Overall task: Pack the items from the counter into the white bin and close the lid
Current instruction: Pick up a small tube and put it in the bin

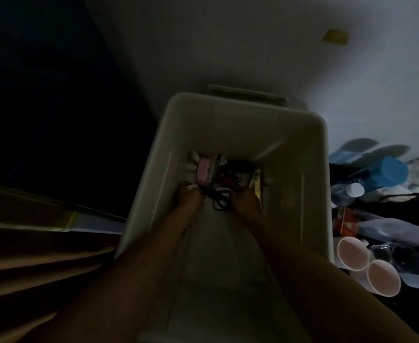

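Darkness covers much of the view. The white bin [243, 125] stands open in the middle, and both bare forearms reach down into it.

The left hand [190, 195] and the right hand [246, 203] are low at the bottom of the bin, on either side of a pair of black scissors [221, 198] that lies between them. The fingers of both hands point down among the packed things, and in the gloom I cannot tell whether they are closed on anything or loose.

Beyond the scissors lie a pink item [204, 172] near the left wall, some dark red and black things too dim to name, and a gold packet [256, 184] just past the right hand.

To the right of the bin, on the dark worktop [389, 209], more items lie out: a bottle with a blue cap [376, 178] on its side, a small clear bottle with a white cap [349, 191], a red box [347, 222], and two pink cups [353, 253] side by side, mouths toward the camera.
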{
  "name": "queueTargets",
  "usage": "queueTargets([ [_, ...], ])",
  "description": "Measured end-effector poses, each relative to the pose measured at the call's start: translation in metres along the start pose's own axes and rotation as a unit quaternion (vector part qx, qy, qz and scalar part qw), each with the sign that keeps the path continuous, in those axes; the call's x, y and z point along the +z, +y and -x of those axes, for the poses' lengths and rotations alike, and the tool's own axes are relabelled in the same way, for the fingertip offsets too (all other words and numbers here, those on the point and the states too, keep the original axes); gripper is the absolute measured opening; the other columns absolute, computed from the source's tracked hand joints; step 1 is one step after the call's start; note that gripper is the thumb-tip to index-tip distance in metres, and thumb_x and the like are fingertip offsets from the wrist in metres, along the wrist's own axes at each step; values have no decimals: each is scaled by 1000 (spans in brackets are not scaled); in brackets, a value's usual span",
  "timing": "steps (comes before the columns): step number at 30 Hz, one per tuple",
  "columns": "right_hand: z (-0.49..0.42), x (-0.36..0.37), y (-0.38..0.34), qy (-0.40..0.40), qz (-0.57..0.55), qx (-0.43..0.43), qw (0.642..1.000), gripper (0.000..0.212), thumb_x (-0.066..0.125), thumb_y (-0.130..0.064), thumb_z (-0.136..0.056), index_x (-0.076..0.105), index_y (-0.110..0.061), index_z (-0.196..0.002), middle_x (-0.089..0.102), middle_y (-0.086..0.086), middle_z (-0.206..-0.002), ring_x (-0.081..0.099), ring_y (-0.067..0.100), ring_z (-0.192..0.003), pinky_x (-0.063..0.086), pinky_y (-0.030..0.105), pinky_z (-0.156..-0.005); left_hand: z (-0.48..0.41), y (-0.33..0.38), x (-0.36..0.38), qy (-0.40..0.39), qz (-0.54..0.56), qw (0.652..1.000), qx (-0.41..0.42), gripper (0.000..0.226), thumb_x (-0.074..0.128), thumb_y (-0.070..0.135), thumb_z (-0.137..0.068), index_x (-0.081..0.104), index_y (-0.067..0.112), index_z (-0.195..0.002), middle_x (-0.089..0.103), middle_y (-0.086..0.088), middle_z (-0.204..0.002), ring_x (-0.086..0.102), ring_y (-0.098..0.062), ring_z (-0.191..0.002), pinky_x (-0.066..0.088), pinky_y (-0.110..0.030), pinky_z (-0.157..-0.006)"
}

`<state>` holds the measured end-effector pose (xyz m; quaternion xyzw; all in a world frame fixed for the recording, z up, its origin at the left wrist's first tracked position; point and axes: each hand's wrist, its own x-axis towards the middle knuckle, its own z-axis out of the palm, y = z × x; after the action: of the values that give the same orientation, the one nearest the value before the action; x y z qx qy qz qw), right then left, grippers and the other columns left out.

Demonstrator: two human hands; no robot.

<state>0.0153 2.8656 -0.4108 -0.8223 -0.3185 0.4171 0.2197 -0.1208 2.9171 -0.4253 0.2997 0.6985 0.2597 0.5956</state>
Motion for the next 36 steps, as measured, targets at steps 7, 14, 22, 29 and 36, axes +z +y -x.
queueTargets([
  [7, 6, 0, -3, -12, -104, 21, 994, 34, 51, -23, -97, 56, -6, -125, 59, 6, -114, 57, 23, -110, 37, 20, -77, -8, 9, 25, 30, 97, 992, -76, 35, 58, 17, -91, 61, -2, -121, 62, -23, -124, 64, -31, -100, 53, -39, -83],
  [14, 9, 1, 0, -44, -140, 3, 989, 26, 46, -13, -98, 60, -1, -116, 61, 5, -102, 59, 22, -95, 47, 23, -68, 0, 24, 25, 121, 92, 988, -22, 30, 63, 16, -91, 63, 6, -120, 65, -14, -119, 64, -31, -103, 54, -40, -89],
  [22, 2, 5, 5, -60, -165, 1, 984, 29, 46, -16, -96, 61, -5, -118, 64, 9, -112, 58, 18, -97, 45, 23, -77, 10, 27, 30, 132, 131, 982, 21, 40, 61, 27, -94, 61, 2, -125, 60, -5, -113, 55, -20, -103, 45, -28, -92],
  [29, -2, 10, 8, -69, -207, -5, 976, 30, 44, -18, -97, 61, -11, -121, 66, 4, -112, 61, 17, -101, 51, 27, -85, 9, 33, 31, 161, 146, 976, 1, 30, 57, 11, -96, 63, -4, -121, 63, -14, -119, 57, -23, -101, 47, -31, -88],
  [36, -10, 12, -2, -48, -241, 46, 968, 42, 47, -40, -90, 60, -17, -123, 66, 5, -117, 63, 22, -102, 53, 40, -94, 2, 28, 33, 198, 131, 971, 3, 27, 56, 13, -95, 67, -2, -115, 67, -16, -116, 62, -31, -107, 51, -42, -94],
])
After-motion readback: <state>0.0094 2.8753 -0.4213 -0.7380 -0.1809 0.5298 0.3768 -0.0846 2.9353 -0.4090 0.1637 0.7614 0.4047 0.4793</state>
